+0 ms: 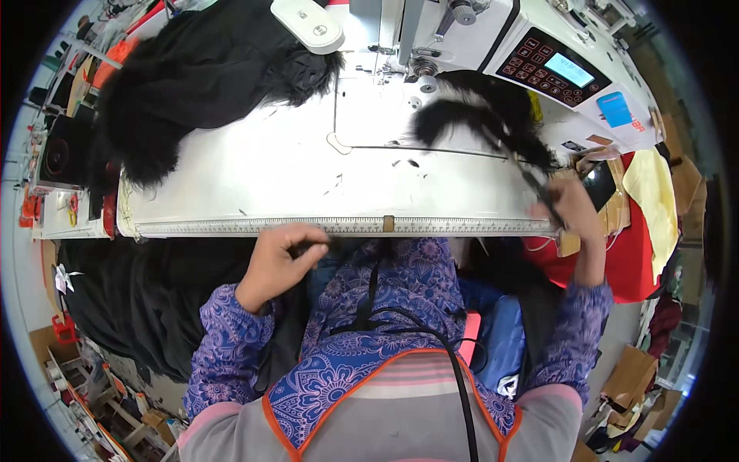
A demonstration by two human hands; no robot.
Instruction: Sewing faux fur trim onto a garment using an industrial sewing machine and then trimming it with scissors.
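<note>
My left hand (279, 260) is at the front edge of the white sewing table (254, 177), its fingers curled and its thumb close to them. Something dark shows under the fingers, too small to make out. Smeared by motion, my right hand (576, 206) is closed around a slim dark tool (531, 181) at the table's right end. That tool points up and left toward a tuft of black fur (454, 119), which is also blurred; I cannot tell whether they touch. A black garment with fur trim (208, 69) lies across the table's far left.
A white sewing machine (493, 35) with a lit control panel (554, 68) stands at the back right. A ruler strip (331, 226) runs along the front edge. Black fabric (146, 300) hangs at the left; red cloth (635, 262) and yellow cloth (650, 200) lie at the right.
</note>
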